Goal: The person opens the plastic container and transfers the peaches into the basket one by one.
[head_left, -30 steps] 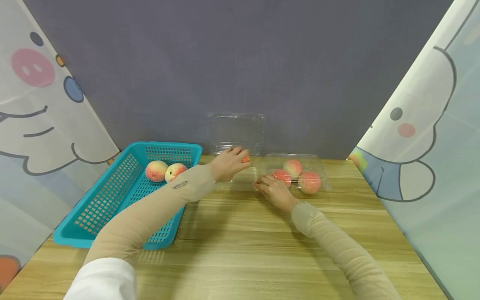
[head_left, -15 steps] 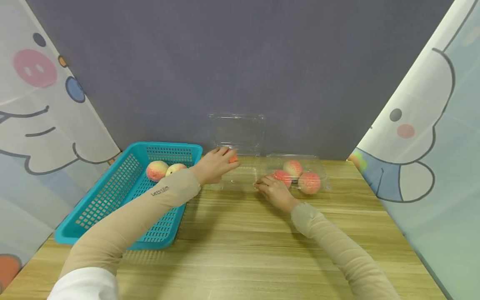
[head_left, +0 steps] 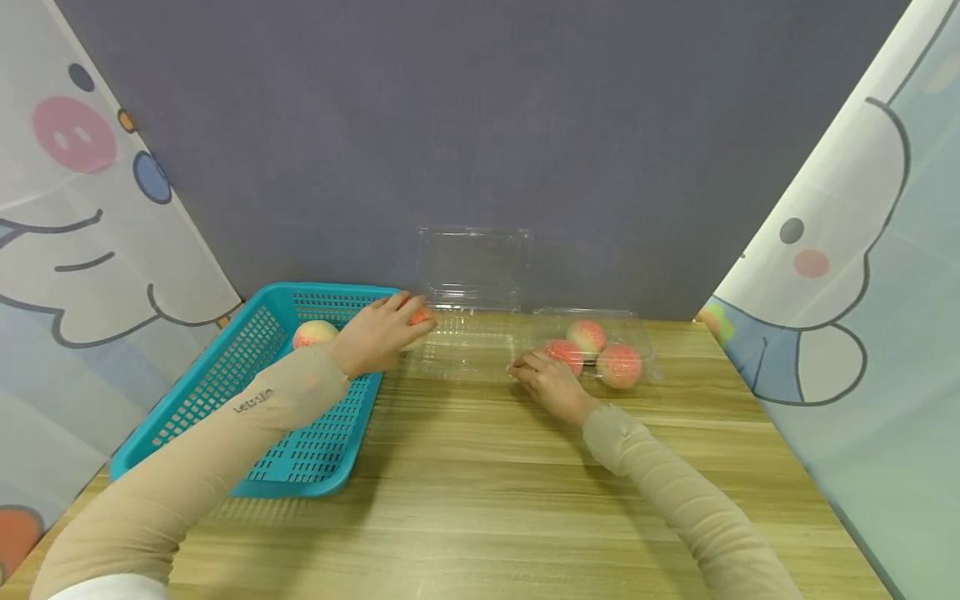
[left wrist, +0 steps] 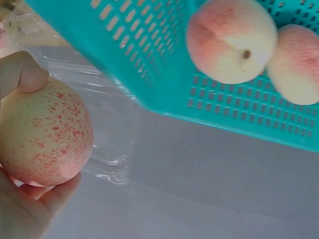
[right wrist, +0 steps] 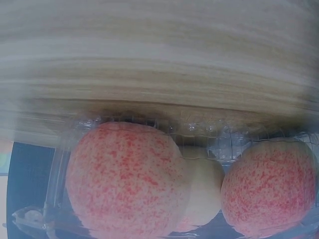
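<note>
My left hand grips a peach over the right rim of the blue basket. Thumb and fingers curl round the same speckled peach in the left wrist view. A clear plastic box lies with its lid standing up behind it, and no fruit shows inside. My right hand pinches the right edge of this box with its fingertips; the right wrist view does not show the fingers. Beside that hand is a second clear box with three peaches in it.
In the basket lie two peaches, one of them hidden behind the left hand in the head view. A grey wall rises behind the wooden table. Printed cartoon panels border both sides.
My left hand has moved left with the peach, from above the open box to the basket's right rim. My right hand has stayed in place.
</note>
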A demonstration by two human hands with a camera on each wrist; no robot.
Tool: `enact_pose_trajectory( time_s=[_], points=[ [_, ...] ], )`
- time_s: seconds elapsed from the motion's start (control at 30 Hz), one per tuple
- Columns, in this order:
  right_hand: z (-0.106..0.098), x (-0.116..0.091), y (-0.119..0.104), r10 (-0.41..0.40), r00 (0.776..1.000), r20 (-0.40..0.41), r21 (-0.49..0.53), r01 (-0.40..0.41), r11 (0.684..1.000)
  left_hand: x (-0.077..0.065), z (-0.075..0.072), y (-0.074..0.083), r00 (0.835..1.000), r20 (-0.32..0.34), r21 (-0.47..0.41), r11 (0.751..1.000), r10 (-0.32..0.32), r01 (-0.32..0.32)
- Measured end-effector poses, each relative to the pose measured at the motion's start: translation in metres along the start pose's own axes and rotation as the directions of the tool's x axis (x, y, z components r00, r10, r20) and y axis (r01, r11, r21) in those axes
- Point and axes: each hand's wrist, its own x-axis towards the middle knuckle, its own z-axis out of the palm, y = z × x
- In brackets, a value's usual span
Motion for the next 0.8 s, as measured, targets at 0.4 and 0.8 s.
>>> enact_pose_trajectory(
  time_s=[0.4,0.8],
  points=[
    [-0.002,0.001,0.000,-0.028,0.999,0.023,-0.050,0.029,0.998,-0.047,-0.003,-0.014,0.996,-0.067,0.002,0.999,-0.052,0.052],
    [-0.003,0.001,-0.001,-0.024,0.999,0.032,-0.059,0.025,0.998,-0.082,0.006,-0.030,0.995,-0.071,-0.036,0.997,-0.076,0.074]
  ],
)
